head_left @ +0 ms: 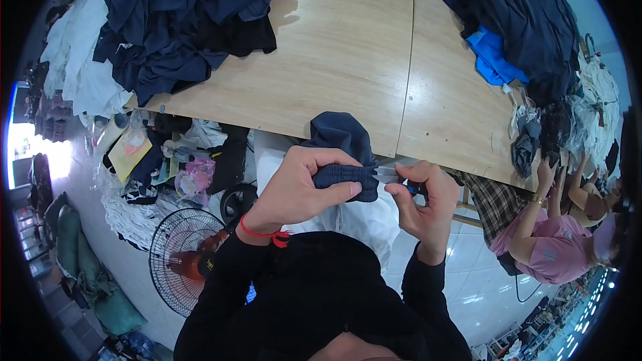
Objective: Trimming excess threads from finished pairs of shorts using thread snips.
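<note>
My left hand (297, 184) is closed on a dark navy garment (342, 135), pinching a gathered, elasticated band (348, 177) between thumb and fingers. The rest of the cloth hangs over the table's near edge. Just right of the band, my right hand (428, 200) is closed around a small tool, apparently thread snips (388, 175). Their pale, thin tip points left at the end of the band, and a bit of dark blue handle shows under the fingers. Whether the tip touches the cloth I cannot tell.
A wooden table (348, 47) carries a navy garment pile (180, 20) at left and another (525, 23) at right, with a bright blue cloth (493, 57). A fan (187, 261) stands left of me. Another person in pink (555, 244) works at right.
</note>
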`<act>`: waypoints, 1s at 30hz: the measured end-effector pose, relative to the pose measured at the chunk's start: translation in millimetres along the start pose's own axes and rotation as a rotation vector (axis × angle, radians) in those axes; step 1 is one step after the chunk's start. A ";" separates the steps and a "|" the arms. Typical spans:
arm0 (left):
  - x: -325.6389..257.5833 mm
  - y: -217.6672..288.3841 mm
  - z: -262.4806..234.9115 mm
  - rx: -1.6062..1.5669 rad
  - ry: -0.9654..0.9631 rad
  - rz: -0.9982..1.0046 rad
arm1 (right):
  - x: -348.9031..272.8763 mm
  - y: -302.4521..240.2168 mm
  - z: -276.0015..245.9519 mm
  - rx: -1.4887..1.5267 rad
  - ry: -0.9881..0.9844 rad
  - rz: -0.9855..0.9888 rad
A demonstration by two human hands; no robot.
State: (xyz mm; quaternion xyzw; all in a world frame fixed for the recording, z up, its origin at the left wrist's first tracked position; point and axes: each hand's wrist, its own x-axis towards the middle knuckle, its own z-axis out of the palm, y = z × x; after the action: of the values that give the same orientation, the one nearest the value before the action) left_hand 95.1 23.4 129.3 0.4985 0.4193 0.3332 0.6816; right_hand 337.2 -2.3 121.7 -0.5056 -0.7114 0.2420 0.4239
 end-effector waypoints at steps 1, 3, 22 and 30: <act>-0.3 -0.7 0.0 0.018 0.000 0.017 | 0.2 0.4 0.2 -0.002 -0.024 -0.033; -1.5 -1.5 -0.7 0.036 -0.001 0.032 | 0.1 1.4 0.5 -0.003 -0.048 -0.063; -0.4 -5.5 5.3 -0.036 -0.012 0.010 | -3.2 14.2 -15.1 0.152 0.627 0.121; -1.5 -9.6 15.0 0.064 0.021 0.073 | 0.4 -24.2 29.6 0.155 0.075 -0.067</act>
State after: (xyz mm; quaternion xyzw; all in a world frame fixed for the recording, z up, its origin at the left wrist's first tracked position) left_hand 108.4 13.4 122.7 0.5316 0.4182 0.3495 0.6483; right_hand 299.6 -8.5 125.0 -0.4558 -0.6907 0.2628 0.4961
